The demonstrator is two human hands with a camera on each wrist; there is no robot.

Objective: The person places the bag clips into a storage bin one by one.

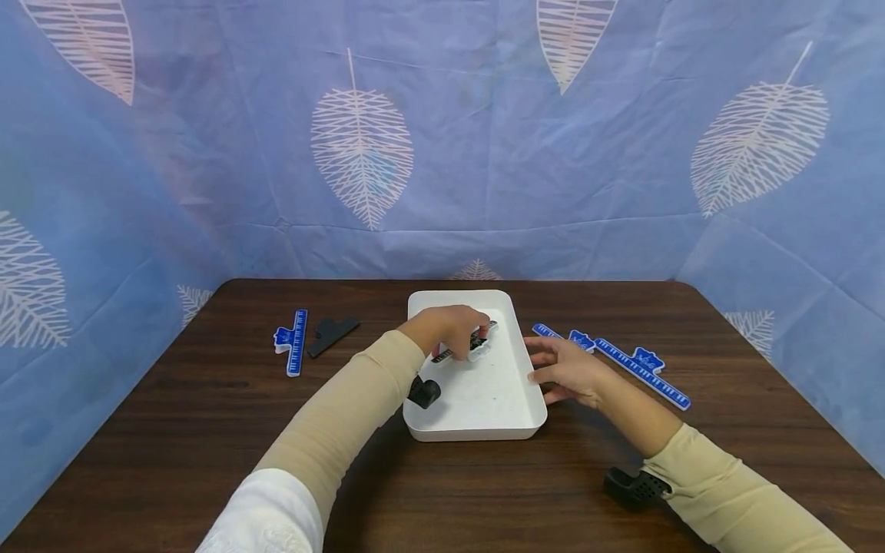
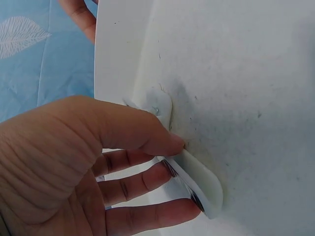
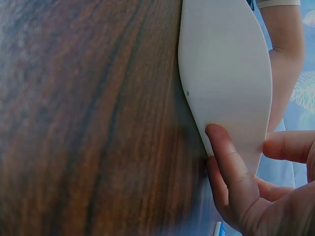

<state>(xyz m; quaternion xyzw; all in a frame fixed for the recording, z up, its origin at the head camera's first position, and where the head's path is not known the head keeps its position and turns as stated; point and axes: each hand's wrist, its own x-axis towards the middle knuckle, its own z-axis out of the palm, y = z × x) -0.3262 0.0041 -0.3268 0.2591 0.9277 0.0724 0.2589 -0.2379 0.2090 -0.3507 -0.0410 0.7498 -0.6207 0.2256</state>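
Observation:
A white rectangular tray [image 1: 494, 395] stands mid-table. Inside it, near the far end, my left hand [image 1: 449, 329] pinches a white clip [image 1: 441, 356] with a black piano-key strip. The left wrist view has the thumb on one side of the clip [image 2: 209, 189] and fingertips on the other; part of it is hidden by the hand. My right hand [image 1: 568, 370] rests against the tray's right side. In the right wrist view, its fairly straight fingers touch the outer wall [image 3: 226, 73] and the thumb tip meets the rim.
Left of the tray lie a blue piano-key clip [image 1: 296, 343] and a dark clip [image 1: 333, 336]. On the right are another blue clip [image 1: 582, 340], partly behind my right hand, and a blue clip [image 1: 643, 372] beside it. A blue leaf-patterned cloth [image 1: 442, 184] hangs behind the table.

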